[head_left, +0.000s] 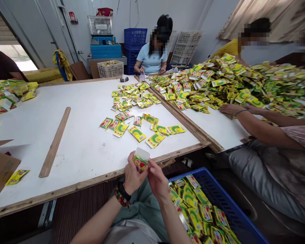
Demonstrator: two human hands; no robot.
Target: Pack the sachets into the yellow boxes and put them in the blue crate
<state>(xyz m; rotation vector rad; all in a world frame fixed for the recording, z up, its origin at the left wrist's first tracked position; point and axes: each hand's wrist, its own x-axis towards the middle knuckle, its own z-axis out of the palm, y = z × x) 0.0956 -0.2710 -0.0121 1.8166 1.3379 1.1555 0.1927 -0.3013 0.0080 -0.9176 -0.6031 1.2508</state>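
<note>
My left hand (132, 177) and my right hand (156, 180) are both closed on one small yellow-green sachet (141, 160) with a white top edge, held upright just off the near edge of the white table (73, 149). A bead bracelet and a dark band sit on my left wrist. More yellow-green sachets (137, 117) lie scattered on the table beyond my hands. Below my right forearm stands a blue crate (225, 206) with several sachets inside.
A wooden strip (55, 142) lies on the table at the left, beside a cardboard flap (0, 166). A big heap of sachets (243, 84) covers the neighbouring table, where a seated person's arm (254, 122) reaches in. Two other people sit at the far side. Crates stack at the back wall.
</note>
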